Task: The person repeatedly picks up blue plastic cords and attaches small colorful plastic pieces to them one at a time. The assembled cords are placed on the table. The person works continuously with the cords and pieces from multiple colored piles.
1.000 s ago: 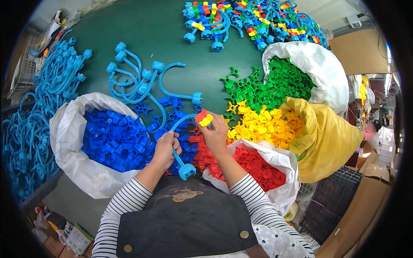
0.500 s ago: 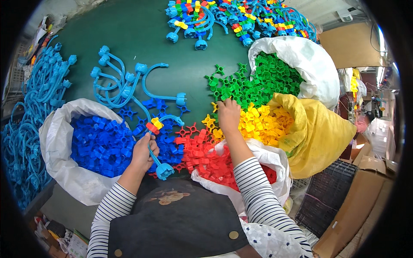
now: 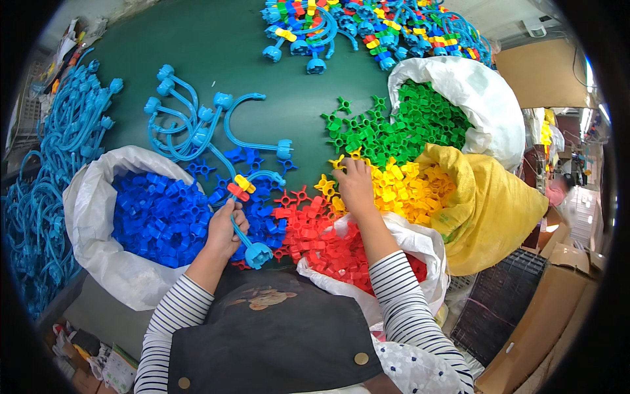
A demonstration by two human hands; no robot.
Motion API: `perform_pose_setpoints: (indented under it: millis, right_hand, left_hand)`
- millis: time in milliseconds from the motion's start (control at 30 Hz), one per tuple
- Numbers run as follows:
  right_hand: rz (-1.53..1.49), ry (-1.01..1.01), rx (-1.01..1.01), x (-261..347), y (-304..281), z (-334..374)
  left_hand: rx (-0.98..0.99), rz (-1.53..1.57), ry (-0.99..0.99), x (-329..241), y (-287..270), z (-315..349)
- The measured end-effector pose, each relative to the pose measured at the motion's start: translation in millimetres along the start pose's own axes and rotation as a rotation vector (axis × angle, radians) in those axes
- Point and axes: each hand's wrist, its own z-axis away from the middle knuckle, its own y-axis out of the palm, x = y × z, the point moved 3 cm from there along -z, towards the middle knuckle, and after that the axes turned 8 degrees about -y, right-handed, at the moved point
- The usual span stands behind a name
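My left hand (image 3: 227, 231) is closed around a light-blue ribbed plastic tube (image 3: 238, 224) with a flared, cup-like end (image 3: 258, 255). Threaded on that tube just above my fingers are a red connector (image 3: 237, 192) and a yellow connector (image 3: 244, 182). My right hand (image 3: 357, 187) reaches down to the edge of the heap of yellow connectors (image 3: 410, 190), its fingers bent. A loose yellow connector (image 3: 336, 162) lies close by its fingertips. Whatever those fingers may pinch is hidden beneath them.
Blue connectors (image 3: 157, 220) spill from a white sack at left. Red connectors (image 3: 328, 243) and green connectors (image 3: 400, 125) lie heaped at right. More light-blue tubes (image 3: 197, 128) rest on the green table (image 3: 190, 39); others hang at far left. Tubes with coloured connectors (image 3: 387, 29) pile at the back.
My right hand has drawn slightly back toward me, uncovering a yellow connector beyond its fingers. My left hand keeps its grip on the tube. The whole view has shifted a little.
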Motion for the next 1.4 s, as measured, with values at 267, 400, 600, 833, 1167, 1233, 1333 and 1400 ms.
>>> perform_pose_setpoints:
  millis: [267, 400, 600, 833, 1167, 1233, 1333, 1400]
  right_hand:
    - [0.104, 0.057, 0.024, 3, -4, -1]
    - [-0.054, -0.007, -0.148, 25, -13, -18]
    - [-0.157, -0.167, -0.048, 74, 23, -76]
    - [-0.675, 0.073, -0.330, 79, -14, -63]
    - [-0.649, 0.005, -0.519, 102, -60, -86]
    - [-0.618, -0.012, -0.538, 102, -65, -93]
    - [-0.586, -0.041, -0.562, 103, -69, -104]
    - [-0.589, -0.046, -0.538, 100, -69, -111]
  left_hand:
    - [-0.031, 0.035, 0.035, -7, -3, 6]
    - [-0.072, 0.048, 0.039, -5, -5, 6]
    - [-0.052, 0.063, 0.130, -4, 1, 2]
    - [-0.107, 0.099, 0.193, -10, 5, 5]
    - [0.029, 0.250, -0.046, -25, 39, 3]
    - [0.065, 0.252, -0.067, -30, 43, 0]
    - [0.091, 0.283, -0.074, -32, 48, -4]
    - [0.069, 0.281, -0.066, -34, 50, -7]
